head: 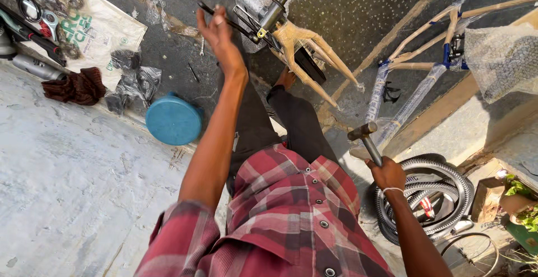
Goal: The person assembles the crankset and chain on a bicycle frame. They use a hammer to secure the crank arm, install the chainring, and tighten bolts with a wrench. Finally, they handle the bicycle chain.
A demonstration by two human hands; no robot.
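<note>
Here the right hand grips a hammer; left hand holds a rod.

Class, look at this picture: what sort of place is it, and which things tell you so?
Probably a bicycle assembly or repair yard: a paper-wrapped bicycle frame lies on the ground, black tyres are stacked nearby, and the right hand holds a metal hammer.

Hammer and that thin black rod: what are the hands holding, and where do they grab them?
The right hand holds a hammer by its handle, head up. The left hand holds a thin dark rod near one end, by the wrapped bike frame.
</note>
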